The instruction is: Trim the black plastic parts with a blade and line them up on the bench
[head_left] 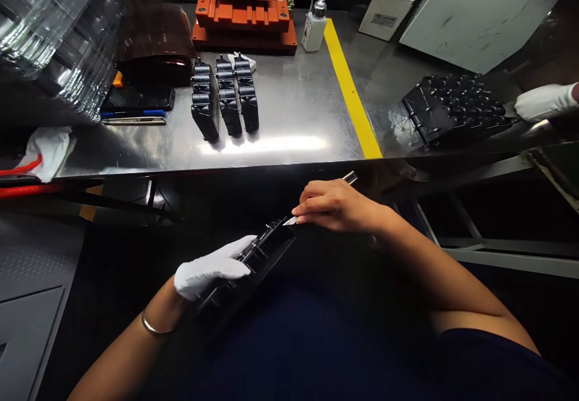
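Note:
My left hand (215,268), in a white glove, grips a black plastic part (266,256) with thin pins or ribs along it, held tilted in front of my body below the table edge. My bare right hand (330,205) is closed around a slim metal knife (350,177). Its pointed tip is at the upper right end of the black part; whether it touches is too small to tell. Several similar black parts (228,99) stand in rows on the metal table (289,117).
An orange-red fixture (244,18) and a white pump bottle (315,24) stand at the back. Yellow tape (353,87) crosses the table. At right, another person's gloved hand (545,101) is beside stacked black parts (465,102). Wrapped plastic trays (54,33) fill the upper left.

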Motion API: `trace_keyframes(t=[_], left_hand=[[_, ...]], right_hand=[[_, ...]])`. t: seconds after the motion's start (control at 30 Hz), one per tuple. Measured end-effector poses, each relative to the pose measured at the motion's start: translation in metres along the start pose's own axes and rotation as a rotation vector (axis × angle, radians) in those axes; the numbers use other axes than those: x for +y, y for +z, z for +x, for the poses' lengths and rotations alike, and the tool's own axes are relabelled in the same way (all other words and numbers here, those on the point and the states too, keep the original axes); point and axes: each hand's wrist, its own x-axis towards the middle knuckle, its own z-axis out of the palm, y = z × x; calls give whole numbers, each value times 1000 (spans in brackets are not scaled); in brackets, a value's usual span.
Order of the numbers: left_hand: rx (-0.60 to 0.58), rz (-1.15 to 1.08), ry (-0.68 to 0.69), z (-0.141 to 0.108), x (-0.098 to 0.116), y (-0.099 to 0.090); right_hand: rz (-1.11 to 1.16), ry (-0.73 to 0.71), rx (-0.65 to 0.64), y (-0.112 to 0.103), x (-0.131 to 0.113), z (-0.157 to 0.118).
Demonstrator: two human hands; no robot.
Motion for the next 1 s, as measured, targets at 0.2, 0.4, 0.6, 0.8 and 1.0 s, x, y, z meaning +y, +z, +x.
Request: trace_keyframes(t=[0.2,0.4,0.6,0.8,1.0], left_hand=[[-110,-232,-111,3,-16,-1],[130,-91,53,12,-11,9],[255,119,102,15,-8,14],[273,172,94,17,-14,15],[369,175,154,23,-14,17]], right_hand=[[165,-74,242,19,6,4],[201,303,597,50,-10,6],[89,353,522,57,-22,6],[25,364,428,60,-26,3],[71,297,403,51,-25,-2]])
